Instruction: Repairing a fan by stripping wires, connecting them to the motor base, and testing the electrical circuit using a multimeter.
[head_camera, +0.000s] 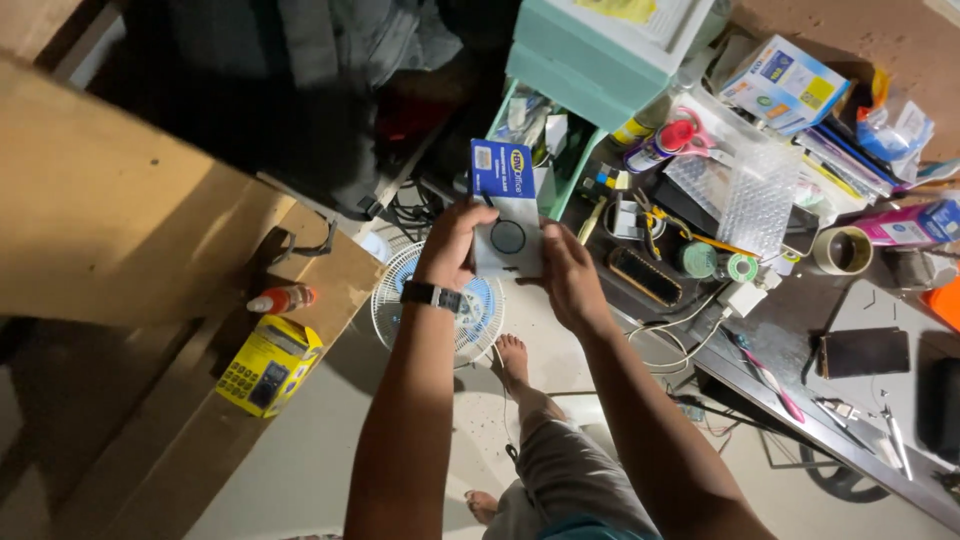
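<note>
Forearms: both of the person's arms reach up from the bottom edge, closest to the lens, with a bent knee and bare feet on the floor below them.
Counter: a dark counter (800, 345) runs along the right, crowded with small things.
Wooden bench: a light wooden surface (130, 230) fills the left, lower planks stepping down toward the floor.
Drawer unit: a pale green drawer unit (590, 50) stands at the top, one drawer pulled open beneath it.
Fan: a small white fan (395, 300) lies on the floor under the arms.
Yellow box: a yellow box (268, 365) rests on the lower plank, an orange-capped bottle (282, 299) just beside it.
Phone: a dark phone (864, 352) lies flat on the counter at right.
Tape roll: a tan tape roll (842, 250) sits near the counter's far side.
Packet: a blue and white carded packet (505, 205) with a round dark item in its lower half is upright between the hands, above the fan.
Left hand (455, 240): fingers closed on the packet's left edge; a black wristwatch (432, 295) circles the wrist.
Right hand (568, 275): closed on the packet's right edge.
</note>
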